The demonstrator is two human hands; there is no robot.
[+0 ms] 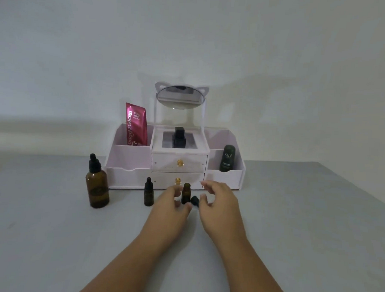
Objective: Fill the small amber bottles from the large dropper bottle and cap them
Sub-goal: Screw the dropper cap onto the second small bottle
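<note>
Large dropper bottle (97, 183): stands upright at far left on the grey tabletop (49, 227), black dropper cap on, well apart from both hands.
Capped small bottle (149, 192): amber, upright, dropper top in place, between the large bottle and the left hand.
Left hand (170, 204): reaches in from the lower edge; thumb and curled fingers (188, 208) grip the lower part of the uncapped small bottle, though the fingers are blurred.
Uncapped small bottle (186, 192): upright on the tabletop between the two hands, neck bare, just in front of the organizer's lower drawer.
Black cap (195, 201): lies tilted on the tabletop just right of the uncapped bottle's base.
Right hand (221, 203): fingers (207, 184) spread and loosely curved, holding nothing; the thumb sits just beside the cap, and whether it touches cannot be told.
Organizer (127, 173): pale pink, against the wall behind the bottles, two front drawers with gold knobs.
Red sachet (136, 125): upright in the organizer's left rear compartment.
Mirror (178, 98): oval, tilted, on a frame above the centre.
Black bottle (179, 137): on the organizer's centre top.
Green tube (227, 157): upright in the right compartment, marked "Kahf".
</note>
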